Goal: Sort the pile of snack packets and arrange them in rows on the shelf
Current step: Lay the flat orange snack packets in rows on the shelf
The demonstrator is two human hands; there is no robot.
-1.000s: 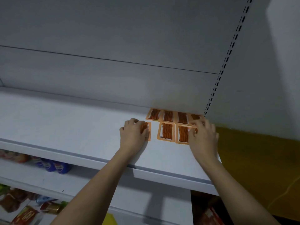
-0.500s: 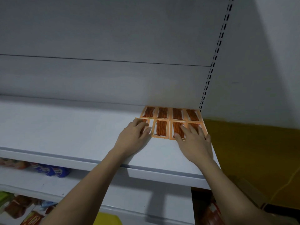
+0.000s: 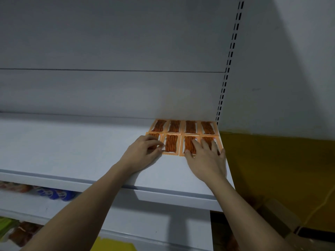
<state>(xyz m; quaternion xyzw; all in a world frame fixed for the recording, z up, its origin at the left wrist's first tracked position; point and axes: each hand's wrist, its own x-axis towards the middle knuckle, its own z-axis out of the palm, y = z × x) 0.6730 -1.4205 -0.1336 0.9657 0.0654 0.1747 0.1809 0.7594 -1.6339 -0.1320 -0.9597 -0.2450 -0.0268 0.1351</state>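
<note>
White metal shelving fills the view: a pale back panel (image 3: 108, 51), a slotted upright (image 3: 230, 57) at the right, and one broad shelf (image 3: 63, 151) at chest height. Lower shelves (image 3: 54, 201) carry assorted packets, blue and red, too dim to name. Yellow wall (image 3: 272, 169) shows to the right of the unit, with a cardboard box (image 3: 277, 214) on the floor below. Task items: eight orange-bordered snack packets, lying flat at the shelf's far right corner in two rows of four. Back row (image 3: 183, 126) sits against the back panel, edges nearly touching. Front row (image 3: 171, 144) lies just before it; its leftmost packet (image 3: 154, 136) looks slightly askew and its two right packets are partly covered. Left hand (image 3: 143, 153): fingers curled, fingertips pinching the near edge of the leftmost front packet. Right hand (image 3: 206, 160): flat, fingers spread, pressing on the two right front packets (image 3: 188, 144), nothing grasped. Step in hand, by judgement: squaring up the front row. Next move likely calls for nudging the left packet flush with its neighbour, with light pressure so the right ones do not slide, then fetching more packets; the pile itself is not in view.
</note>
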